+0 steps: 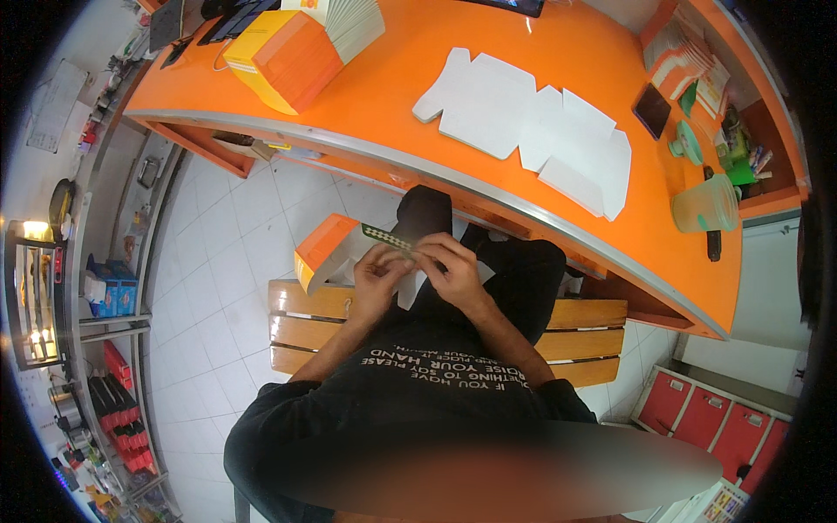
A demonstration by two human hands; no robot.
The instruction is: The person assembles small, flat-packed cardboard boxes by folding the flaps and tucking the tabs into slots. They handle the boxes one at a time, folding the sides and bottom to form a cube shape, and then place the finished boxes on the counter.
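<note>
Over my lap, my left hand [378, 274] and my right hand [450, 265] meet with fingers closed in a pinch. Between their fingertips runs a narrow dark green strip [384, 235] with rows of pale dots; its exact kind is not clear. Its lower end disappears behind my fingers. Just left of my left hand is a partly folded orange-and-white card carton [327, 248], its pale inside facing me. White card [408, 291] shows below my hands, and I cannot tell whether it belongs to the same carton.
Ahead stands an orange desk [375, 105]. On it lie a flat unfolded white carton [497, 105], a stack of orange-and-yellow cartons [288, 61], a phone [651, 112] and a translucent tub [704, 205]. I sit on a slatted wooden bench [582, 340]. Shelves [113, 322] line the left.
</note>
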